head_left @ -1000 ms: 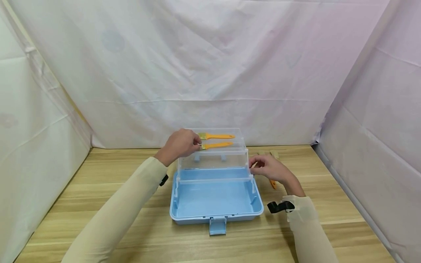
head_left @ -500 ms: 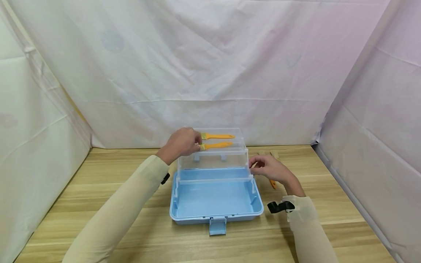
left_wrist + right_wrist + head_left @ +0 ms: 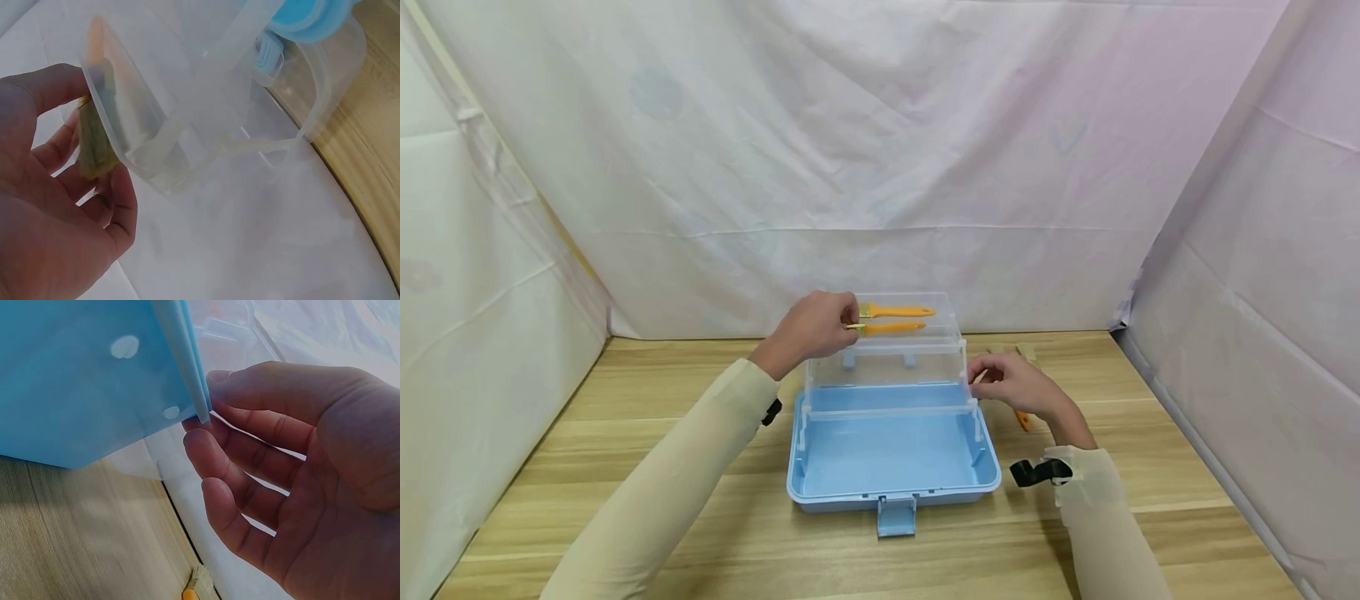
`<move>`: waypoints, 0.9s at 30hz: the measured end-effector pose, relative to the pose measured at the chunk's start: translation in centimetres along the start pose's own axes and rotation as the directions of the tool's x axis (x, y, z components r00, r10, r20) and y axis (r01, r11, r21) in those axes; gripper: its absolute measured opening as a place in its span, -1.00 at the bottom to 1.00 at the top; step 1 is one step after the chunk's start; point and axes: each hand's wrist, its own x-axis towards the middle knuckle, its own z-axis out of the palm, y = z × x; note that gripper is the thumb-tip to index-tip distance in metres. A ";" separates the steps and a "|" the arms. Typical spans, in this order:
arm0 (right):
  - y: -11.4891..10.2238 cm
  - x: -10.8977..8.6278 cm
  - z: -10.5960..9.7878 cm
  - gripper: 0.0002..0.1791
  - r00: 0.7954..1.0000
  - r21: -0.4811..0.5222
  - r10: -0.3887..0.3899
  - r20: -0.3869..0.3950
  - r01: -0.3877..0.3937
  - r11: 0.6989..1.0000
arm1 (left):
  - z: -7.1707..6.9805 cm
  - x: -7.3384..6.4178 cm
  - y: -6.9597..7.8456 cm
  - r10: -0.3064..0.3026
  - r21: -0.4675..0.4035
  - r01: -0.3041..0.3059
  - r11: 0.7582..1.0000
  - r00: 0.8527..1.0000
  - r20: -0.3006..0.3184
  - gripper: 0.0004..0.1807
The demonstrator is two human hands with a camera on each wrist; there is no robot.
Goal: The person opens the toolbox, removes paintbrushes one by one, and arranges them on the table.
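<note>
My left hand (image 3: 816,325) pinches a yellow-handled paintbrush (image 3: 891,327) near its bristle end, over the raised clear tray (image 3: 887,346). In the left wrist view, the brush's bristles (image 3: 97,147) show between the fingers, right at the tray wall. A second yellow-handled paintbrush (image 3: 902,312) lies just beyond, parallel to it. My right hand (image 3: 1015,383) grips the back right edge of the light blue box (image 3: 797,467); in the right wrist view, thumb and fingertips pinch that blue edge (image 3: 187,369). The box stands with its front latch (image 3: 897,518) hanging down.
Behind my right hand lie brushes on the table, an orange handle end (image 3: 1023,420) and pale bristles (image 3: 1026,352) showing past it. The clear lid stands behind the box. White cloth (image 3: 880,167) hangs around the wooden table (image 3: 700,517) at the back and sides.
The nearer paintbrush has shifted slightly left and away with my left hand, its handle now more level. My right hand and the box have stayed put.
</note>
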 end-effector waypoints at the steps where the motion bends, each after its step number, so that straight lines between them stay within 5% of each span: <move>1: 0.0 0.0 0.0 -0.92 1.000 0.002 -0.002 0.000 0.002 1.000 | 0.1 0.0 -0.1 0.007 -0.015 -0.007 1.000 1.000 -0.016 -0.89; 11: -0.2 0.0 0.0 -0.92 1.000 0.001 0.010 0.003 -0.010 1.000 | 0.4 -1.0 -0.8 0.031 -0.180 -0.067 0.982 0.981 -0.194 -0.89; 18: -0.2 0.2 0.0 -0.92 1.000 -0.005 0.013 0.002 -0.013 1.000 | -0.1 -1.9 -1.0 0.046 -0.263 -0.144 0.954 0.937 -0.346 -0.86; 27: -0.1 0.2 -0.1 -0.92 1.000 -0.004 0.003 0.007 -0.003 1.000 | -1.2 -3.2 -0.8 0.004 -0.381 -0.207 0.901 0.883 -0.470 -0.74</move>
